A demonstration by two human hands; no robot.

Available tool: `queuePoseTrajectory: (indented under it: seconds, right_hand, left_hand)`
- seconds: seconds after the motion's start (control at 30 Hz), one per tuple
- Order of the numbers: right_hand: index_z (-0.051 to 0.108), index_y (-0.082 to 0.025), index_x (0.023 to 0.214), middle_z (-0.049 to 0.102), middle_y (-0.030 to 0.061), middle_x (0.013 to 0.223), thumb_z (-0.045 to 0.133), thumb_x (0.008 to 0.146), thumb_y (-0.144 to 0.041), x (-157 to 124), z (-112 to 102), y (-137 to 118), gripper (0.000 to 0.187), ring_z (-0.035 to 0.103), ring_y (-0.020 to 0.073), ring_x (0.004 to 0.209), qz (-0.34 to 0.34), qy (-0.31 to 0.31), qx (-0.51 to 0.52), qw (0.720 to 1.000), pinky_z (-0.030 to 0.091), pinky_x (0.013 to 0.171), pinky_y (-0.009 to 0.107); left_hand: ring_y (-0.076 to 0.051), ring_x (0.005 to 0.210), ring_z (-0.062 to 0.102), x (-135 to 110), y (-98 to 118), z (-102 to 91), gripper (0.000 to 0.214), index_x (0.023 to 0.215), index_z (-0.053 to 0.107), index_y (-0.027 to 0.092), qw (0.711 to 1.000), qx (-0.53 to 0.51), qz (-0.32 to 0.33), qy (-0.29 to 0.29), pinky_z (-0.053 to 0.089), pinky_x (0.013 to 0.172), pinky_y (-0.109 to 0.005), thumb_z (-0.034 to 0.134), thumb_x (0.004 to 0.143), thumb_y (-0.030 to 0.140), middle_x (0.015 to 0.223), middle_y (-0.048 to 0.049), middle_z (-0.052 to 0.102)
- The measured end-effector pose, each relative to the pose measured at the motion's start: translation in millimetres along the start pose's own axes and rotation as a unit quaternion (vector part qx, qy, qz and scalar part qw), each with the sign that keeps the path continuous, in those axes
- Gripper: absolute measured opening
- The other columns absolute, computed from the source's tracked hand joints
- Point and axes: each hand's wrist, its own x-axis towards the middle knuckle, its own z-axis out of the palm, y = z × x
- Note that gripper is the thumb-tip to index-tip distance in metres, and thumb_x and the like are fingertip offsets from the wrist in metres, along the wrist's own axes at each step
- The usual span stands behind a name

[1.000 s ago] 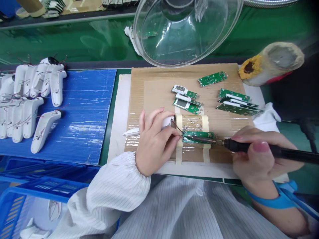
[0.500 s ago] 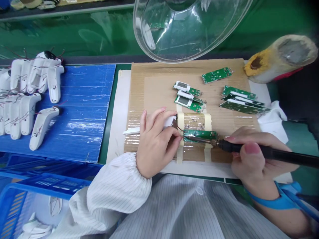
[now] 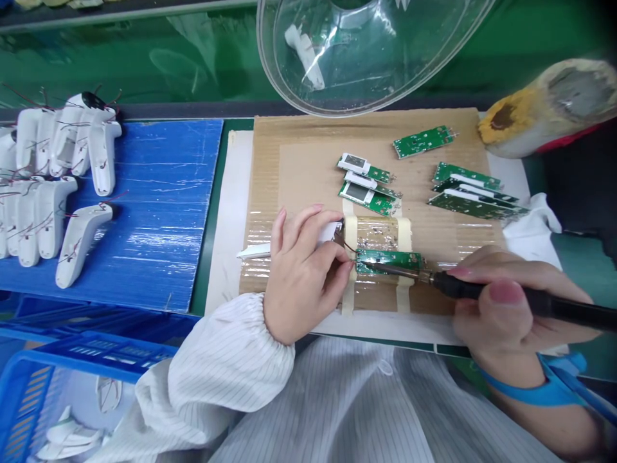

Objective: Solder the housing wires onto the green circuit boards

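Note:
My left hand (image 3: 303,276) lies over a white plastic housing (image 3: 255,251), whose pointed end sticks out to the left. Its thumb and index finger are pinched at the left end of a green circuit board (image 3: 396,258), on a thin dark wire (image 3: 349,247) that runs from the housing; the pinched tip is hidden. In my right hand (image 3: 506,308) is a soldering iron (image 3: 457,284) with a black handle. Its metal tip points left and lies over the board near the pinching fingers; whether it touches the board I cannot tell. Strips of masking tape (image 3: 350,235) cross beneath the board.
Several circuit boards (image 3: 369,196) lie on the cardboard (image 3: 299,135), more at the right (image 3: 475,196). White housings with wires (image 3: 81,244) rest on a blue sheet (image 3: 159,212). A clear round shield (image 3: 332,106) overhangs the back. A stained cylinder (image 3: 544,116) stands far right, a blue basket (image 3: 96,344) lower left.
My right hand and the soldering iron have shifted slightly right, the tip moving a little away from my left fingers. My left hand keeps its pinch. The view has shifted slightly.

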Motion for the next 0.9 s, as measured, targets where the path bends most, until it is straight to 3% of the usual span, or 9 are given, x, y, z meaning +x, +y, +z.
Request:
queuePoseTrajectory:
  seconds: [0.1,0.27,0.47,0.9]
  right_hand:
    - [0.074,-0.022,0.078,0.064,-0.0001,0.057,0.059,0.087,-0.026,3.5,2.1,0.4,0.018,0.059,0.0171,0.051,-0.063,0.041,-0.009,0.997,0.039,0.043,0.032]
    - [0.072,-0.02,0.075,0.064,-0.0004,0.058,0.06,0.087,-0.025,3.1,5.1,-1.0,0.017,0.057,0.0152,0.051,-0.038,0.041,-0.012,0.998,0.037,0.041,0.03]
    - [0.071,-0.019,0.073,0.063,0.0002,0.055,0.062,0.083,-0.024,3.6,9.5,2.7,0.014,0.055,0.0161,0.046,-0.063,0.045,0.005,0.997,0.036,0.039,0.03]
    - [0.073,-0.023,0.075,0.065,-0.0014,0.057,0.064,0.082,-0.024,3.7,13.8,0.7,0.012,0.051,0.0139,0.041,-0.048,0.025,-0.006,0.999,0.033,0.036,0.031]
  left_hand:
    - [-0.024,0.141,0.041,0.5,0.5,-1.5,0.009,0.085,0.067,0.023,1.0,-0.001,0.003,-0.004,0.014,0.123,-0.053,0.062,0.092,0.024,0.138,-0.0027,0.058]
    - [-0.026,0.137,0.044,2.6,2.1,-5.4,0.011,0.089,0.07,0.024,1.0,-0.008,0.007,-0.01,0.023,0.119,-0.055,0.06,0.094,0.023,0.139,-0.0047,0.057]
    - [-0.027,0.134,0.046,6.3,3.5,-7.6,0.013,0.089,0.071,0.022,1.0,-0.017,0.004,-0.016,0.032,0.115,-0.052,0.058,0.093,0.022,0.139,-0.0082,0.055]
    - [-0.028,0.133,0.046,12.4,6.3,-12.5,0.013,0.087,0.07,0.022,0.999,-0.001,-0.012,-0.052,0.034,0.113,-0.051,0.058,0.092,0.02,0.137,-0.0072,0.055]
